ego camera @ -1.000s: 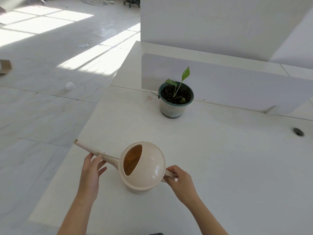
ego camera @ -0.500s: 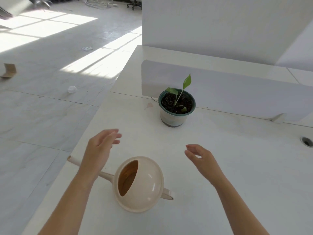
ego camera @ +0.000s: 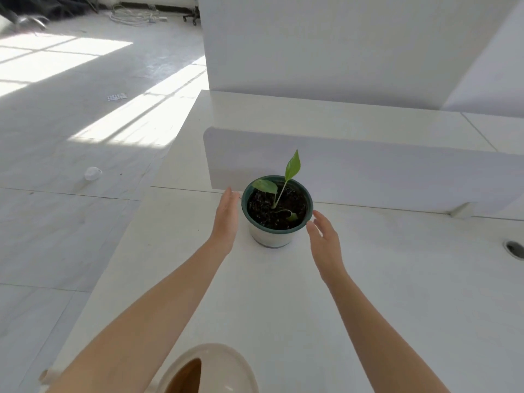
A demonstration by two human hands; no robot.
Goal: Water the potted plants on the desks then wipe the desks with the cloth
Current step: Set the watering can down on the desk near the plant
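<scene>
A small green plant grows in a white pot point(ego camera: 270, 238) with a dark green rim, standing on the white desk point(ego camera: 397, 279) in front of a low divider. My left hand point(ego camera: 226, 219) is flat and open just left of the pot, a narrow gap from its rim. To the pot's right, my right hand point(ego camera: 324, 241) is open with fingertips close to the rim. Neither hand holds anything. The beige watering can point(ego camera: 221, 370) rests on the desk at the bottom edge, partly behind my left forearm. No cloth is in view.
A white divider panel point(ego camera: 368, 174) stands behind the pot, with another desk point(ego camera: 312, 114) beyond it. A round cable hole point(ego camera: 514, 248) sits at the desk's right. The desk's left edge drops to the tiled floor, where a small white object point(ego camera: 92, 173) lies.
Both hands let go of the watering can, left it on the desk near me and reached forward to either side of the pot. The view moved closer to the plant.
</scene>
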